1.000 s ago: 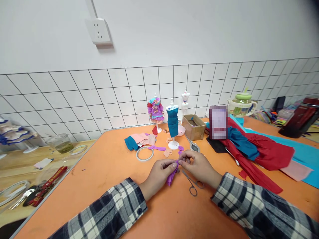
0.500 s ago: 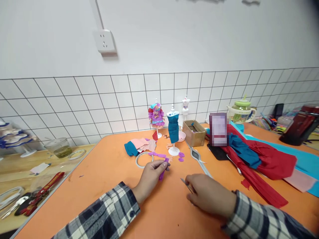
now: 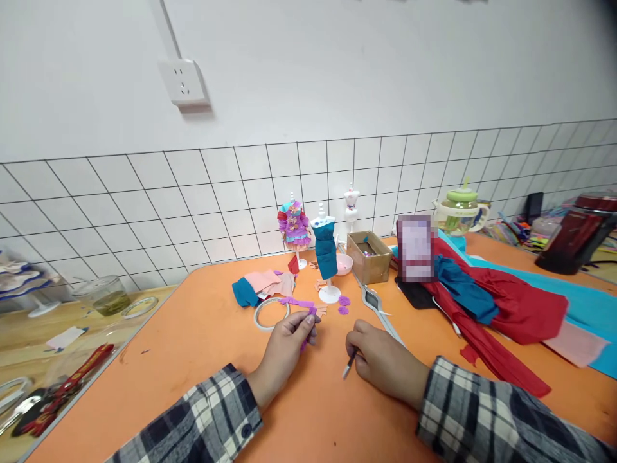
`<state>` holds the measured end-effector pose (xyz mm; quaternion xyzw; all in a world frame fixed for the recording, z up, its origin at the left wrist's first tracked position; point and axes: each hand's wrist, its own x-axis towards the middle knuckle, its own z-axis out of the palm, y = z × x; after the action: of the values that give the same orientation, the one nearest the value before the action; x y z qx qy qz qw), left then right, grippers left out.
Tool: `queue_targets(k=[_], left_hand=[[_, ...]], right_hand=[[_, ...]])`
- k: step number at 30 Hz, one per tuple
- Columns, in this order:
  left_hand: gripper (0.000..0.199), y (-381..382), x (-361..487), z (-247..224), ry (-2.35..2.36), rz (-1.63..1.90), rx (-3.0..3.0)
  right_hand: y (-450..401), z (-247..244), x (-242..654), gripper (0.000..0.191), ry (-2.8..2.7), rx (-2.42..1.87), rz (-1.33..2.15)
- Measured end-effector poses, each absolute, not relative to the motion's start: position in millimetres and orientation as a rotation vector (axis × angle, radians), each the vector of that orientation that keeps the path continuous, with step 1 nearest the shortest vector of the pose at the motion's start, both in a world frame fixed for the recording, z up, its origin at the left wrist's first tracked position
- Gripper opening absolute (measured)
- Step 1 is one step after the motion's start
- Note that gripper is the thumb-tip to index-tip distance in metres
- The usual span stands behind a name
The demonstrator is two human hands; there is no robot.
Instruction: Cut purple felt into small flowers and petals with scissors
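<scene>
My left hand (image 3: 288,341) pinches a small purple crepe paper strip (image 3: 303,346) between thumb and fingers, partly hidden by the fingertips. To its right, my right hand (image 3: 385,360) is closed around a slim dark tool (image 3: 349,364) with a pale end pointing down toward the table; its exact kind is unclear. Beyond the hands stands a small mannequin in a teal wrapped dress (image 3: 326,249). Two purple scalloped pieces (image 3: 344,305) lie by its base. Another purple strip (image 3: 296,301) rests across a roll of tape (image 3: 260,320) near my left hand.
Behind are a mannequin in a purple ruffled dress (image 3: 294,226), a bare white mannequin (image 3: 351,204), a pink bowl (image 3: 344,264) and a cardboard box (image 3: 380,268). A blurred phone (image 3: 415,247), red crepe paper (image 3: 520,308) and a teapot (image 3: 460,215) are rightward. Folded paper (image 3: 245,292) lies left.
My right hand has turned and moved slightly left; the tool's end that pointed up-left now points down-left. My left hand keeps the purple strip. The view has shifted a little right.
</scene>
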<state>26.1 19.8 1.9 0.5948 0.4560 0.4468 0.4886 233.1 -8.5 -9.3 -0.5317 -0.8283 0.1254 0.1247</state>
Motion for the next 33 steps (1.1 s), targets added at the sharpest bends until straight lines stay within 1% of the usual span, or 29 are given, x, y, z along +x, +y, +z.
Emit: queue_targets(k=[3, 7, 10, 12, 16, 19, 22, 26, 29, 31, 33], left_hand=[[0.034, 21.4, 26.3, 0.9, 1.102, 1.093, 1.454], [0.034, 21.7, 26.0, 1.2, 1.083, 1.093, 1.448], [0.034, 20.5, 26.4, 2.3, 1.078, 1.09, 1.423], [0.034, 20.0, 26.8, 2.8, 1.08, 1.076, 1.419], [0.034, 19.6, 27.5, 2.9, 1.093, 1.056, 1.417], [0.033, 18.8, 27.8, 2.2, 1.075, 1.062, 1.373], [0.033, 17.6, 28.0, 0.8, 1.019, 1.046, 1.331], [0.033, 16.9, 27.5, -0.6, 0.979, 1.005, 1.33], [0.035, 16.8, 27.2, 0.0, 0.994, 0.995, 1.356], [0.035, 16.6, 27.3, 1.1, 1.003, 0.99, 1.372], [0.034, 16.4, 27.7, 2.0, 0.993, 0.984, 1.398]], right_hand=[[-4.0, -10.5, 235.2, 0.02, -2.36, -1.514, 0.402], [-0.3, -4.7, 238.5, 0.018, -2.311, -1.612, 0.375], [3.2, -0.9, 242.6, 0.016, -2.285, -1.636, 0.487], [5.1, 0.0, 244.0, 0.017, -2.235, -1.618, 0.704], [3.8, -1.8, 239.8, 0.016, -1.908, -1.545, 1.414], [-2.5, -1.6, 233.7, 0.015, -1.546, -1.354, 1.65], [-10.7, 2.1, 230.1, 0.025, -1.256, -1.095, 1.816], [-17.8, 5.4, 227.8, 0.035, -1.334, -1.005, 1.834], [-18.3, 4.8, 225.6, 0.041, -1.402, -1.073, 1.786], [-18.1, 4.7, 224.4, 0.039, -1.494, -1.186, 1.713], [-18.5, 5.7, 223.6, 0.034, -1.71, -1.278, 1.544]])
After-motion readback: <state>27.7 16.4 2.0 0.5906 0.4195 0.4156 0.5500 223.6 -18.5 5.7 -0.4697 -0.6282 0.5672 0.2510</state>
